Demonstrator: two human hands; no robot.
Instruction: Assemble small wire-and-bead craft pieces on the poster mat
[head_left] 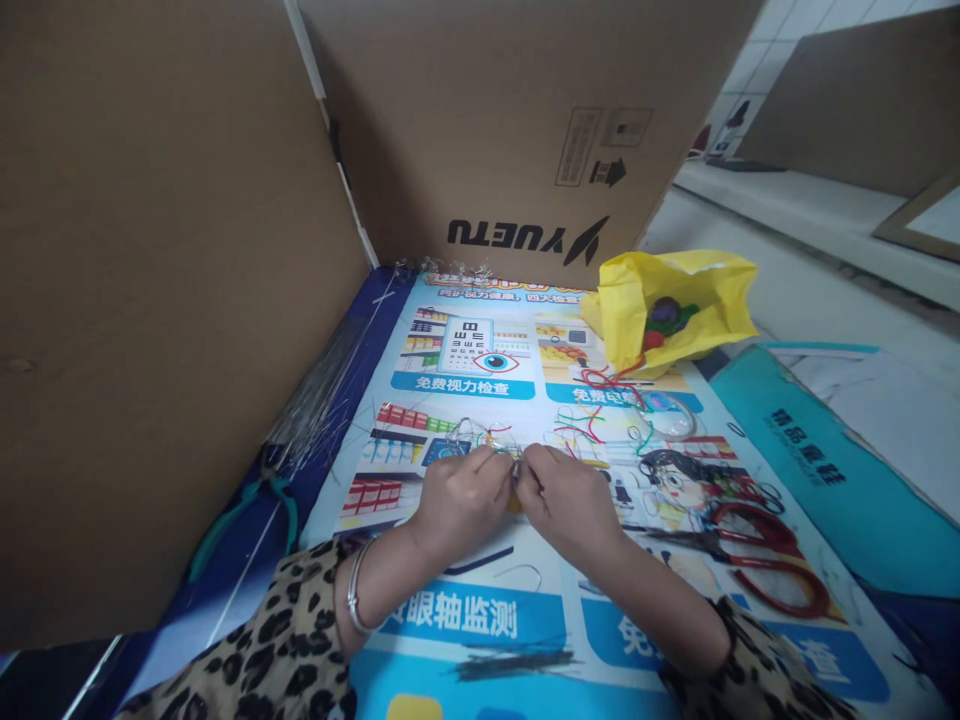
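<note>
My left hand (466, 490) and my right hand (568, 500) meet over the printed poster, fingertips pinched close together. Between them is a small piece of thin wire (516, 462), mostly hidden by the fingers. Loops of bent silvery wire (466, 432) show just beyond my left fingers. Cut bits of red and green thread (589, 428) are scattered past my right hand. Red-handled scissors (776, 560) lie to the right of my right forearm. A bundle of short dark wires (517, 661) rests on the poster between my forearms.
Cardboard walls (480, 130) enclose the left and back. A yellow bag (679, 310) with coloured thread balls stands at back right, near a clear round dish (667, 415). Long straight wires (319, 395) and green-handled pliers (251, 510) lie left. A teal box panel (840, 470) is on the right.
</note>
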